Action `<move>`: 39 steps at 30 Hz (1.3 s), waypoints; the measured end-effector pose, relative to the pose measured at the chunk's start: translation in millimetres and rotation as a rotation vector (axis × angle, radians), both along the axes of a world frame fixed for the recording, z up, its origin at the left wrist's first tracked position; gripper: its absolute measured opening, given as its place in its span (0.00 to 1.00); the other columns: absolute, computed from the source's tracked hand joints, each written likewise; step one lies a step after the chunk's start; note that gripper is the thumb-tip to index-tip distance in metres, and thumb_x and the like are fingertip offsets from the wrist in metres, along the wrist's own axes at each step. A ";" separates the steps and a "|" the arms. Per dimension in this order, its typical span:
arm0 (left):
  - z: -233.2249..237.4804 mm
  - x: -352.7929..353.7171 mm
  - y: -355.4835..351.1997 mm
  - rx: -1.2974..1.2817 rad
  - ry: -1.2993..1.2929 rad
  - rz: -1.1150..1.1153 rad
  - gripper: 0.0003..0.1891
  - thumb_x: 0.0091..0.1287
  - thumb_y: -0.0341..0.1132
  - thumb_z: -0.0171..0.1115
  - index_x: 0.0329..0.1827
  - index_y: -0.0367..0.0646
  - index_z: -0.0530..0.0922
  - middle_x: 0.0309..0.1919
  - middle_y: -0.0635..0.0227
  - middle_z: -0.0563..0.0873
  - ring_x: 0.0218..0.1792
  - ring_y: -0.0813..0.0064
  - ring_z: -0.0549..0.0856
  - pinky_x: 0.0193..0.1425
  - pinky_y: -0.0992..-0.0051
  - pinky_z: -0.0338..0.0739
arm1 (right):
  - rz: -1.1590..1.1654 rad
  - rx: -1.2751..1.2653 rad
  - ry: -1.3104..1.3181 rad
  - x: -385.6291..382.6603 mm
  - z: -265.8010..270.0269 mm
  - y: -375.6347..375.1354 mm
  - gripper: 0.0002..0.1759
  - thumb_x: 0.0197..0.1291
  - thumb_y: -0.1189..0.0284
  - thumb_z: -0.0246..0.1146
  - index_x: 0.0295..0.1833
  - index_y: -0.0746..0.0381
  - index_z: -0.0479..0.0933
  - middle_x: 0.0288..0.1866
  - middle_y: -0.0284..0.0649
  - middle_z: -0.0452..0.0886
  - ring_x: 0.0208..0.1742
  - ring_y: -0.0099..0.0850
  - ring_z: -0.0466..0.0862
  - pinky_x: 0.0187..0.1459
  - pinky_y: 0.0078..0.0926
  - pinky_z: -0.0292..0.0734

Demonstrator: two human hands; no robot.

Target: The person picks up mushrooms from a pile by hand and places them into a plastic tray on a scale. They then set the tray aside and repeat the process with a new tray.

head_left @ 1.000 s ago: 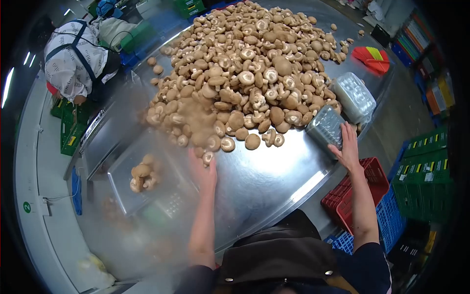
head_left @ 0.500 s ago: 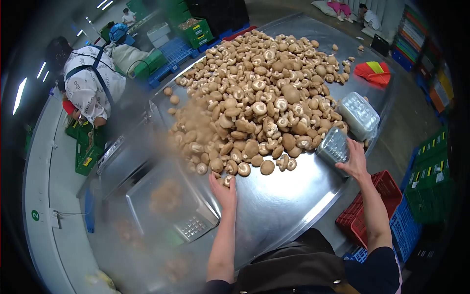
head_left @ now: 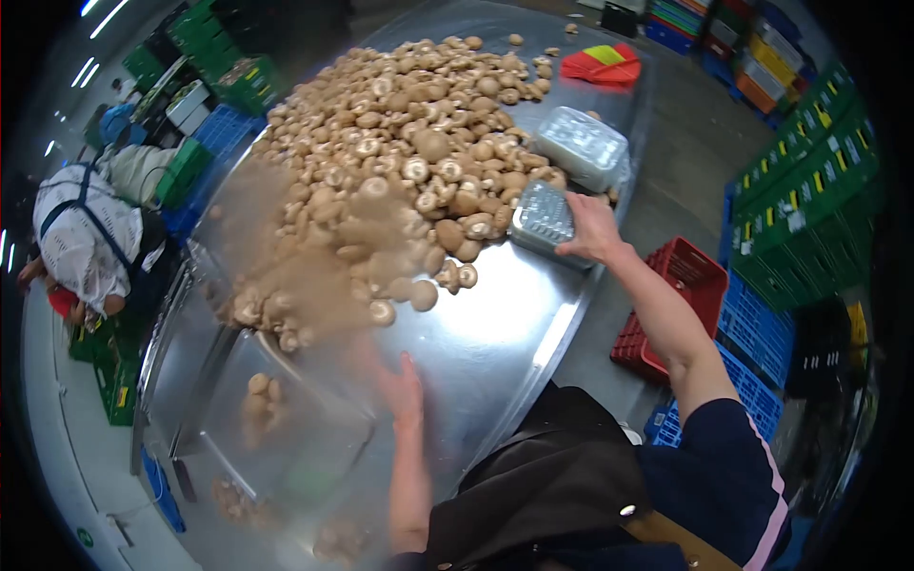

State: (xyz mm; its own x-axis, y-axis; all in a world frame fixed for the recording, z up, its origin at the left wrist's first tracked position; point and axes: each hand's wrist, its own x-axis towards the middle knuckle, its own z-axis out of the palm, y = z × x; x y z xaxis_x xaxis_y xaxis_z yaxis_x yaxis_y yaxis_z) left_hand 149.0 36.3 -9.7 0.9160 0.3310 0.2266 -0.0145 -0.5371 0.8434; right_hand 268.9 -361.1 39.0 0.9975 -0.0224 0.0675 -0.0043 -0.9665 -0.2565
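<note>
My right hand [head_left: 592, 228] grips the near corner of a stack of clear plastic trays [head_left: 545, 214] at the pile's right edge. Behind it lies a second stack of clear trays in a plastic bag [head_left: 583, 147]. A large heap of shiitake mushrooms [head_left: 433, 143] covers the middle of the metal table [head_left: 486, 328]. My left hand [head_left: 398, 385] is over the table just below the heap's front edge, thumb apart from the stretched fingers, no mushroom visible in it. A smear on the lens blurs its fingertips and the mushrooms nearby.
A scale with a flat pan [head_left: 286, 419] sits left of my left hand, hazy, with mushrooms around it. A red and yellow cloth [head_left: 602, 67] lies at the far right. Red [head_left: 674, 295] and green crates [head_left: 809, 190] stand right of the table. A co-worker [head_left: 90, 233] bends over at left.
The view has swung right, so everything sits further left. My left hand has drawn back from the heap's edge, and the mushroom it held is no longer visible. My right hand stays on the trays.
</note>
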 end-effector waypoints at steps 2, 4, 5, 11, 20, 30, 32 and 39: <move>2.1 -1.8 -12.4 -0.008 0.002 -0.016 0.35 0.61 0.22 0.63 0.73 0.32 0.62 0.71 0.49 0.67 0.74 0.54 0.65 0.78 0.61 0.54 | -0.007 0.011 -0.037 -5.5 5.8 6.4 0.55 0.30 0.59 0.81 0.68 0.65 0.65 0.57 0.51 0.75 0.63 0.49 0.72 0.67 0.41 0.67; 7.5 -2.2 -22.4 -0.042 -0.036 -0.095 0.33 0.61 0.22 0.62 0.72 0.34 0.65 0.70 0.50 0.70 0.72 0.55 0.68 0.77 0.62 0.57 | 0.006 0.005 -0.143 -10.8 0.6 11.0 0.53 0.33 0.61 0.80 0.68 0.65 0.65 0.56 0.51 0.75 0.63 0.50 0.72 0.67 0.42 0.67; 10.4 -3.2 -27.0 -0.046 -0.055 -0.137 0.33 0.61 0.22 0.62 0.72 0.34 0.65 0.70 0.51 0.70 0.72 0.56 0.69 0.76 0.62 0.59 | 0.017 0.001 -0.194 -15.5 -2.9 11.3 0.52 0.34 0.63 0.80 0.67 0.65 0.65 0.55 0.51 0.75 0.63 0.50 0.72 0.68 0.42 0.67; 27.5 -13.9 -30.8 -0.164 0.086 -0.345 0.30 0.65 0.28 0.63 0.71 0.34 0.65 0.68 0.53 0.72 0.67 0.59 0.73 0.72 0.62 0.65 | 0.172 0.027 -0.374 -56.1 7.7 25.9 0.32 0.53 0.69 0.71 0.64 0.63 0.72 0.59 0.50 0.79 0.62 0.45 0.78 0.62 0.42 0.74; 34.4 1.3 -30.6 -0.651 0.649 -0.644 0.15 0.76 0.33 0.53 0.59 0.33 0.71 0.49 0.50 0.84 0.39 0.67 0.87 0.31 0.77 0.80 | 0.367 0.902 0.604 -95.5 38.8 93.8 0.16 0.67 0.72 0.59 0.57 0.66 0.80 0.38 0.44 0.88 0.34 0.26 0.89 0.37 0.25 0.83; -41.7 -17.0 -39.9 -1.357 0.926 -0.024 0.12 0.76 0.25 0.46 0.58 0.28 0.64 0.42 0.42 0.84 0.27 0.60 0.85 0.24 0.73 0.80 | -0.242 1.088 0.724 -106.3 -60.8 119.7 0.27 0.69 0.77 0.51 0.72 0.69 0.61 0.34 0.45 0.85 0.19 0.27 0.82 0.18 0.23 0.74; -55.8 7.6 -38.4 -1.410 0.887 -0.042 0.12 0.74 0.22 0.44 0.58 0.27 0.65 0.45 0.41 0.83 0.32 0.61 0.86 0.31 0.73 0.83 | -0.274 1.070 0.607 -87.5 -69.5 125.6 0.25 0.69 0.77 0.50 0.70 0.70 0.64 0.32 0.45 0.84 0.16 0.25 0.78 0.17 0.23 0.71; -78.3 154.6 -29.9 -1.283 0.605 -0.024 0.14 0.70 0.16 0.48 0.58 0.23 0.65 0.39 0.43 0.83 0.24 0.66 0.81 0.22 0.77 0.76 | -0.392 1.115 0.223 47.9 -104.0 170.6 0.13 0.70 0.77 0.46 0.51 0.72 0.73 0.22 0.46 0.81 0.11 0.26 0.73 0.14 0.30 0.67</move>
